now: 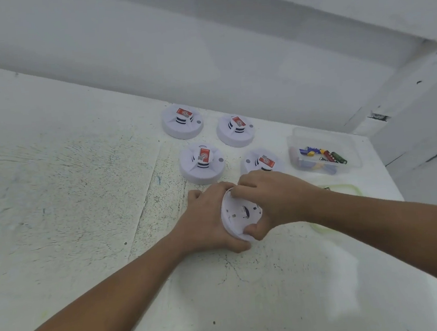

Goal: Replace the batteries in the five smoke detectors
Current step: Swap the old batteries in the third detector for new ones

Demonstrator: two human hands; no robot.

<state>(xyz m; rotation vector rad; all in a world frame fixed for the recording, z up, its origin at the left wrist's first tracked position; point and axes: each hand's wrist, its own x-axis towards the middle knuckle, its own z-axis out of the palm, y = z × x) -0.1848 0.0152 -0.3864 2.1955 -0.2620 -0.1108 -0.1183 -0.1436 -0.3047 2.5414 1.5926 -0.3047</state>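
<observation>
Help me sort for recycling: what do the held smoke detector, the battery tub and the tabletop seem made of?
The held detector: white moulded plastic, matte; smooth uniform shell with moulded slots. The battery tub: clear glossy plastic; batteries show through its walls. The tabletop: probably painted board, dull white, scratched dark; core unclear.

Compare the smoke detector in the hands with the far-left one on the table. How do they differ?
The held detector is tilted up, gripped by the left hand and right hand; the far-left detector lies flat on the table, untouched. The held detector shows a flat face with small dark marks; the far-left detector shows a raised centre with a red label. Both are round and white.
</observation>
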